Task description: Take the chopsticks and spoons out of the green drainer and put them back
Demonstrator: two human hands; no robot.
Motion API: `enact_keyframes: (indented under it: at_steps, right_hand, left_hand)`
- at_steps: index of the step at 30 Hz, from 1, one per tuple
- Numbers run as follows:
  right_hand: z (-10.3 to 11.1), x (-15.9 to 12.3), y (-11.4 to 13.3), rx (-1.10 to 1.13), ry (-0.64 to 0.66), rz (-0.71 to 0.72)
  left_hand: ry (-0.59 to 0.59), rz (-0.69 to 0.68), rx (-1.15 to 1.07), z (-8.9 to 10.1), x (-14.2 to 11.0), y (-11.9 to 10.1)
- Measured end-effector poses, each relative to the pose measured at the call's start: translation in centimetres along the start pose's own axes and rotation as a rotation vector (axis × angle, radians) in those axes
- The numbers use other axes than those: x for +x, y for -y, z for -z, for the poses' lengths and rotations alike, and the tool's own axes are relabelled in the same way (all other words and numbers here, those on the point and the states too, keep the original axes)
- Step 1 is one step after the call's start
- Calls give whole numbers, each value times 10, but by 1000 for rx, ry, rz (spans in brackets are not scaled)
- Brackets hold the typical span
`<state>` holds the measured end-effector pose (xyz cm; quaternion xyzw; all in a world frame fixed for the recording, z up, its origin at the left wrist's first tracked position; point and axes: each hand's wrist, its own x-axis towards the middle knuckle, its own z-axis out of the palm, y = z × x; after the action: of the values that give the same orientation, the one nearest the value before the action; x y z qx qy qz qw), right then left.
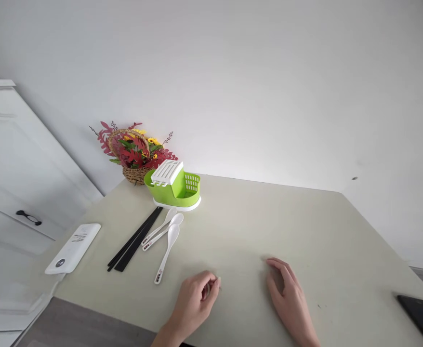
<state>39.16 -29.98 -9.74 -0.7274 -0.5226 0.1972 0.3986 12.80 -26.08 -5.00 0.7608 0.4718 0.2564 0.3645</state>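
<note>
My left hand rests near the table's front edge with its fingers curled in and the thumb close to the index finger; nothing shows in it. To its right, my right hand lies on its side on the tabletop, thumb apart from the loosely bent fingers, holding nothing. Nearest to my left hand is a white spoon, lying beside two more white spoons. Black chopsticks lie in a bundle left of the spoons. Behind them stands a green utensil holder with a white slotted top.
A wicker basket of red and yellow flowers stands against the wall behind the holder. A white rectangular device with a cable lies at the table's left edge. At the far right is a black phone. A white cabinet stands to the left.
</note>
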Motion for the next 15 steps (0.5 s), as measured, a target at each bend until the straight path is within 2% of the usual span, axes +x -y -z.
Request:
enact_keyframes:
  at_steps: [3, 7, 11, 15]
  right_hand:
    - [3, -16, -2, 9, 14, 10]
    - [5, -33, -8, 4, 16, 32]
    - [4, -40, -10, -14, 29, 27]
    - [1, -42, -10, -25, 22, 28]
  left_hand:
    - [-13, -16, 7, 2, -16, 1]
    - [-224, -87, 138, 22, -38, 12]
    - [-438, -110, 358, 67, -51, 32]
    - [-581, 43, 604, 123, -56, 60]
